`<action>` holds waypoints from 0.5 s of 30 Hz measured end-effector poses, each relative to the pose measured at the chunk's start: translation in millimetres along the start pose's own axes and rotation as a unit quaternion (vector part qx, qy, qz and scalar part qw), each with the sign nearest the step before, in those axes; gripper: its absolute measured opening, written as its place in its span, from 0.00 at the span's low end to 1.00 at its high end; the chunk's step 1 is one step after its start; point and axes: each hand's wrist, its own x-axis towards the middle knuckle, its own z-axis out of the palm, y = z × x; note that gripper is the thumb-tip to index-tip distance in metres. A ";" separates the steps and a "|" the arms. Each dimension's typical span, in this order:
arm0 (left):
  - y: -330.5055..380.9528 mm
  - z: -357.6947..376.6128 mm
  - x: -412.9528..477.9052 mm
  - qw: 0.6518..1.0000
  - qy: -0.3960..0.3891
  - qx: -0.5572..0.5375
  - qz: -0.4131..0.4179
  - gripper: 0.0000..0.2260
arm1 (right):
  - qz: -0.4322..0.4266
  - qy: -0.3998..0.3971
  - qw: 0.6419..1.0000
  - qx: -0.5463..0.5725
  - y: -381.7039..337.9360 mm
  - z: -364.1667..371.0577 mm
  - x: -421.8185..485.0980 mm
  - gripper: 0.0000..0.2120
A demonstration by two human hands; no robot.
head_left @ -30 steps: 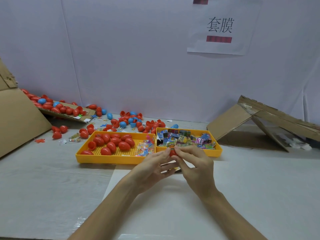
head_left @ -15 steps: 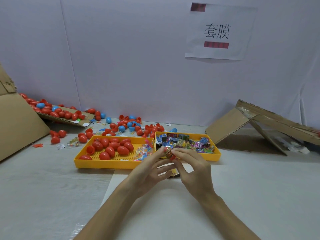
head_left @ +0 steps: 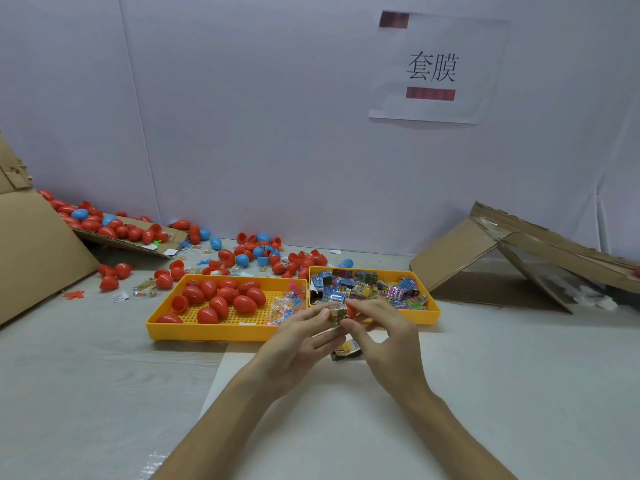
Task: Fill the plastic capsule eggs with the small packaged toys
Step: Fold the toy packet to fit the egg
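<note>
My left hand [head_left: 298, 344] pinches a small packaged toy [head_left: 337, 312] at its fingertips. My right hand [head_left: 384, 337] holds a red capsule egg piece [head_left: 351, 311] pressed against that toy; most of the piece is hidden by my fingers. Both hands hover in front of two yellow trays. The left tray [head_left: 207, 332] holds several red eggs [head_left: 221, 299] and clear toy bags [head_left: 285, 303]. The right tray [head_left: 427, 317] holds several small packaged toys [head_left: 367, 289]. Another packaged toy [head_left: 348, 351] lies on the table under my hands.
Loose red and blue egg halves [head_left: 256, 254] are scattered behind the trays. A cardboard flap [head_left: 121, 233] at the back left carries more eggs. Folded cardboard [head_left: 512, 258] lies at the right, a cardboard panel [head_left: 34, 251] at the far left. A paper sign [head_left: 433, 67] hangs on the wall.
The red egg piece between my fingertips now has a packaged toy against it. My hands stayed together in front of the trays, and the camera tilted slightly.
</note>
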 end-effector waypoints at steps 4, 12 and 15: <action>-0.6 0.1 -0.2 1.000 -0.006 0.008 -0.006 0.15 | -0.005 0.002 1.000 0.006 -1.1 -0.4 0.8 0.15; -1.1 0.0 1.1 1.000 0.005 0.011 0.004 0.16 | 0.030 -0.013 0.998 0.050 -1.0 0.3 1.4 0.14; -1.5 -0.3 2.3 0.998 0.025 0.043 0.027 0.19 | 0.119 -0.009 0.985 0.128 -3.8 -0.5 3.1 0.13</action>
